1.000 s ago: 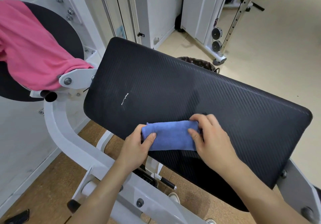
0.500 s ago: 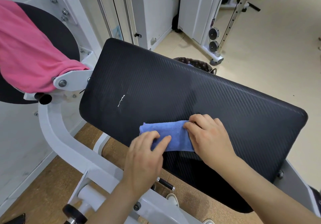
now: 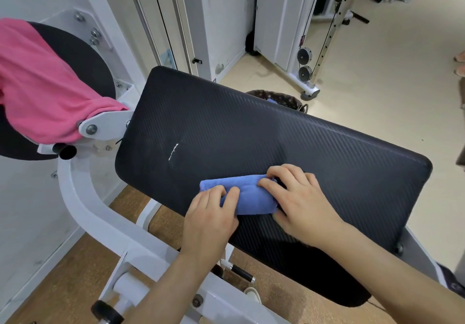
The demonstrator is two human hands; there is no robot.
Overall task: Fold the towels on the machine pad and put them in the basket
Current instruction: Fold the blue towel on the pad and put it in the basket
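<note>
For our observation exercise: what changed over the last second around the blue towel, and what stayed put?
The left hand slid rightward over the blue towel, its fingers now curled on top. The right hand kept hold of the right end; pink towel stayed draped.

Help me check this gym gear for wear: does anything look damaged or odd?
A short white scuff marks the black pad, up-left of the blue towel; it looks like cover damage. Nothing else stands out.

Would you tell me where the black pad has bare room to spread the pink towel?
Bare on the black pad: the far half above the white scuff, and the right end past the right hand. Crowded: near middle, where the left hand also grips the blue towel.
</note>
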